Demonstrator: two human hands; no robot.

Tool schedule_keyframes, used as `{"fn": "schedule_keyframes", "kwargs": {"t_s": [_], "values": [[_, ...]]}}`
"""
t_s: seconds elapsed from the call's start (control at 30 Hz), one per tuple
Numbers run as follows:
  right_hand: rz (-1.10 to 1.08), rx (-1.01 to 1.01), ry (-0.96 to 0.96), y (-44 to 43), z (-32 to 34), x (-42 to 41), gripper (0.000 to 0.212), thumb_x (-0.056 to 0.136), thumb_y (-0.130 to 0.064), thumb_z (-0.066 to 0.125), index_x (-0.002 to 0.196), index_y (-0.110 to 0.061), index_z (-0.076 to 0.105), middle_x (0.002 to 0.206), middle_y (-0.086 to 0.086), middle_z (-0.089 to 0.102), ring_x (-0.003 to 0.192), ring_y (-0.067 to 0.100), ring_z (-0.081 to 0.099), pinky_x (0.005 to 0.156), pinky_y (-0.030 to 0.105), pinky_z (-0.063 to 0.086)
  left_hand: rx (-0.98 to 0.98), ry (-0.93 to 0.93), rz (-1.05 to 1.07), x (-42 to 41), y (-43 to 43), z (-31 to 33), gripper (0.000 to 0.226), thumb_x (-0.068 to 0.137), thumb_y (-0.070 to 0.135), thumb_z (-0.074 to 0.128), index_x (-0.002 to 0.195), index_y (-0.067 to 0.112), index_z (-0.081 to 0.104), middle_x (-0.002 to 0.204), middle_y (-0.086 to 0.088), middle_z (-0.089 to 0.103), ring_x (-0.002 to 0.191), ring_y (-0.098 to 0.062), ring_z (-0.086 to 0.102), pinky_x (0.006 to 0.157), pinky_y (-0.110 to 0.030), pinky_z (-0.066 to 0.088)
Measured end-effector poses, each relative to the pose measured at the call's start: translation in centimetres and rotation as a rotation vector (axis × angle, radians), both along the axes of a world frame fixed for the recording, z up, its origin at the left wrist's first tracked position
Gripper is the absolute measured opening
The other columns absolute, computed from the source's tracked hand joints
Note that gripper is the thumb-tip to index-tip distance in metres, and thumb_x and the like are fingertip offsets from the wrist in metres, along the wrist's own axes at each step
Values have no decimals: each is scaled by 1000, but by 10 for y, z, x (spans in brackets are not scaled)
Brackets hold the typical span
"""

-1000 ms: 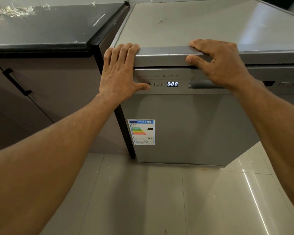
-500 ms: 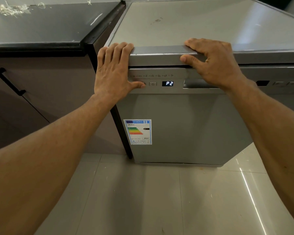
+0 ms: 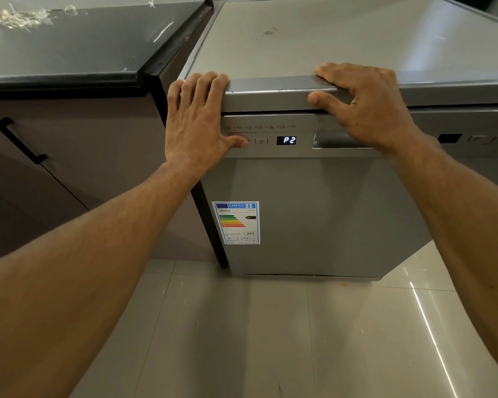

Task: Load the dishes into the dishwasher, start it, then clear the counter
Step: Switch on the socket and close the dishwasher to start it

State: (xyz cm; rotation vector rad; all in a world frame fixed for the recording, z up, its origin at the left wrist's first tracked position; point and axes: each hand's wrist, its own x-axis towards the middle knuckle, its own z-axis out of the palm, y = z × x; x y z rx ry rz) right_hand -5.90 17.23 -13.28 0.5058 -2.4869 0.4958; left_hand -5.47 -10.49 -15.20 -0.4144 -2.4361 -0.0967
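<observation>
The grey dishwasher point(image 3: 314, 214) stands with its door closed, and its display point(image 3: 286, 140) reads P2. My left hand point(image 3: 196, 124) drapes its fingers over the top left corner of the machine while its thumb presses a button at the left end of the control panel, beside the power button point(image 3: 261, 141). My right hand point(image 3: 365, 107) rests on the top edge above the door handle recess point(image 3: 334, 140), fingers flat on the top and thumb along the front lip. No dishes are in view.
A dark counter point(image 3: 69, 47) adjoins the dishwasher on the left, with pale shredded scraps point(image 3: 15, 17) at its far left. Below it is a brown cabinet with a black handle point(image 3: 20, 140). An energy label point(image 3: 236, 222) is stuck on the door. Glossy tiles point(image 3: 270, 340) cover the floor.
The display changed from 8:88 to P2 under my left thumb's press. Both hands have stayed in the same places on the dishwasher.
</observation>
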Motion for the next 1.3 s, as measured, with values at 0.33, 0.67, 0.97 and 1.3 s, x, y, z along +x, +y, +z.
{"fn": "schedule_keyframes", "kwargs": {"t_s": [0.33, 0.67, 0.97, 1.3], "values": [[11, -4, -20, 1, 1, 0, 64, 94, -62, 43, 139, -18, 53, 141, 1, 56, 132, 19, 50, 113, 49, 33, -2, -20, -8, 0, -2, 1, 101, 64, 69, 71, 141, 18, 33, 141, -7, 37, 134, -27, 30, 117, -43, 14], [-2, -5, -9, 0, 0, 2, 59, 95, -57, 45, 139, -19, 53, 141, 0, 56, 131, 19, 50, 114, 45, 28, 18, -11, -2, 0, 1, 1, 95, 63, 67, 74, 136, 18, 37, 137, -6, 41, 131, -28, 33, 116, -43, 17], [-14, 1, -14, 0, 0, 1, 62, 94, -62, 43, 139, -20, 53, 142, -1, 56, 133, 16, 49, 114, 46, 29, 3, -28, 31, 1, 4, 0, 108, 59, 78, 67, 141, 17, 31, 144, -6, 35, 136, -28, 28, 118, -43, 9], [-34, 3, -7, -2, -1, 2, 58, 95, -59, 44, 139, -23, 54, 142, -5, 55, 132, 14, 47, 102, 30, 21, 19, -6, 151, 0, 18, -3, 115, 55, 92, 51, 140, 17, 29, 142, -9, 34, 136, -31, 27, 119, -46, 5]]}}
